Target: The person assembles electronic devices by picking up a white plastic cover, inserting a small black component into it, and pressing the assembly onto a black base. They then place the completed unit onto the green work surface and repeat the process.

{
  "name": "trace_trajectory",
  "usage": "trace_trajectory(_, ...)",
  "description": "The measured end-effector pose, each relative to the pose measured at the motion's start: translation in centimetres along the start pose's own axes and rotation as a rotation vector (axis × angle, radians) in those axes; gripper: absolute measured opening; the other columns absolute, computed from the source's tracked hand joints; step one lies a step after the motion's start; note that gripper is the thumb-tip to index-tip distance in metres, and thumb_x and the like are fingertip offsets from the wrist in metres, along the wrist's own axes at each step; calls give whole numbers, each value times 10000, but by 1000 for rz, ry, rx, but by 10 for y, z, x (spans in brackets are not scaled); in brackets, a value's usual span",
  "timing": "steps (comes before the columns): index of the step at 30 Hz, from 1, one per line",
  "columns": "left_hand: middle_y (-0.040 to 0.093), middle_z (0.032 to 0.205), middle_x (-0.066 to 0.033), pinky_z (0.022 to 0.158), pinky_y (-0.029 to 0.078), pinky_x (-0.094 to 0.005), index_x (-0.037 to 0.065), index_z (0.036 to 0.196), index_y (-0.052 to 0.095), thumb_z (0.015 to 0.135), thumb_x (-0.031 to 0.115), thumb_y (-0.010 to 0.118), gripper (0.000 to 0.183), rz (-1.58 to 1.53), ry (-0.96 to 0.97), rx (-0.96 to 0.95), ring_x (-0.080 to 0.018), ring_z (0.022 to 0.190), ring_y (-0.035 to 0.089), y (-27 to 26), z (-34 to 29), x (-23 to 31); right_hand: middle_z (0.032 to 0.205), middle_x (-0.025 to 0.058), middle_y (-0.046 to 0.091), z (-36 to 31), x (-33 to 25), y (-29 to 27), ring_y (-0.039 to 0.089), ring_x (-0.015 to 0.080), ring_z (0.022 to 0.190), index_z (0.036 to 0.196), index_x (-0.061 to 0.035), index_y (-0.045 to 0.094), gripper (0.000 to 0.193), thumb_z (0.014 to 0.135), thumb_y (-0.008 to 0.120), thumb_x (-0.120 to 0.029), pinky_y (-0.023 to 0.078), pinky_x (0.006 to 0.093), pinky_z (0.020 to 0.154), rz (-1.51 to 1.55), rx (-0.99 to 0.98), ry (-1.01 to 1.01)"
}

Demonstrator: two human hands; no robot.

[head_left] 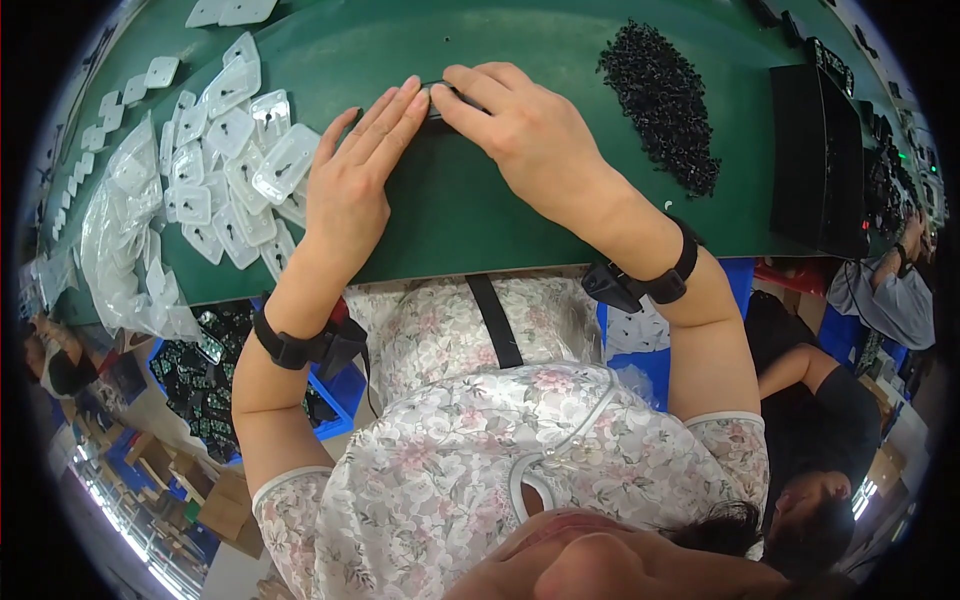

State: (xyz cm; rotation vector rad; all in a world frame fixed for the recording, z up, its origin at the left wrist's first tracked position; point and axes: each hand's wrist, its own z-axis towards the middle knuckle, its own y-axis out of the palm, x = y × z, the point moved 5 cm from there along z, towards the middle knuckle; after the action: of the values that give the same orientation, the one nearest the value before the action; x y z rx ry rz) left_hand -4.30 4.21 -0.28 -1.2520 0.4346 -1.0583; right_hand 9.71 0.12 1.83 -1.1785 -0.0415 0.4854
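My left hand (pixel 352 190) reaches over the green table with its fingers straight and close together, their tips pressed on a small dark piece (pixel 435 115). From the other side, my right hand (pixel 530 125) bends its fingers over the same piece. My fingers cover most of it, so its exact kind is hidden. To the left lies a heap of translucent white rounded-square pieces (pixel 232 130), several with a dark mark in the middle. On the right is a long pile of tiny black parts (pixel 660 110). Both my wrists wear black straps.
A crumpled clear plastic bag (pixel 120 230) lies at the table's left edge. At the right stands a black box (pixel 815 160). Below the table are a blue bin of circuit boards (pixel 205 385) and another blue bin (pixel 640 362). Co-workers (pixel 835 410) sit close by on the right.
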Motion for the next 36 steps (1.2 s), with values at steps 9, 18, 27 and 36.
trace_trajectory(9,521,1287,-99,930,424,-362,13,1253,500,740,84,629,534,92,58,92,-228,1112,542,3,4,16,1130,66,578,-6,12,-2,572,236,978,1087,-69,603,380,711,573,-26,533,310,738,13,38,-120)
trace_trajectory(18,606,1009,-120,808,449,-355,-8,1094,549,741,182,679,422,2,-36,279,-243,919,588,9,31,1,1064,59,628,24,63,6,575,153,991,1156,-65,587,304,863,616,-141,464,256,851,843,-160,337)
trace_trajectory(27,654,745,-85,572,464,-237,-40,968,612,906,204,583,254,-1044,-589,160,-124,650,644,15,20,-6,971,18,631,22,45,4,551,100,891,1120,-47,632,288,940,542,-252,438,243,790,997,18,332)
trace_trajectory(36,659,815,-88,581,458,-210,-52,999,596,928,212,556,276,-1243,-614,435,-126,684,640,-3,17,-9,1117,73,541,38,22,4,521,131,1000,1197,-24,472,352,899,601,-160,417,270,895,1352,133,438)
